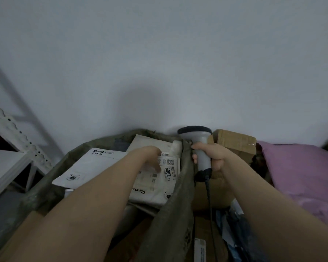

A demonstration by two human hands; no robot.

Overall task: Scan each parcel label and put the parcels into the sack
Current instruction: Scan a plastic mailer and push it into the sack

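Left hand (151,156): lowered into the sack, low centre of the frame, with the fingers laid on the labelled parcel; whether the parcel is pinched or only touched cannot be told.
Right hand (211,157): wrapped tightly round the grey handle of the scanner (196,134), just right of the sack's rim; the scanner's dark head is held uppermost.
Cable (208,193): hung from the handle's base, down the frame.
Labelled parcel (151,195): white, laid inside the sack, its label (169,169) turned up beside the left fingers.
White mailer (95,167): laid in the sack, left of that parcel.
Sack (178,205): olive, opened wide, parcels seen inside.
Cardboard box (235,142): behind the right hand.
Pink bag (301,176): right edge.
Shelving (21,133): white, left edge.
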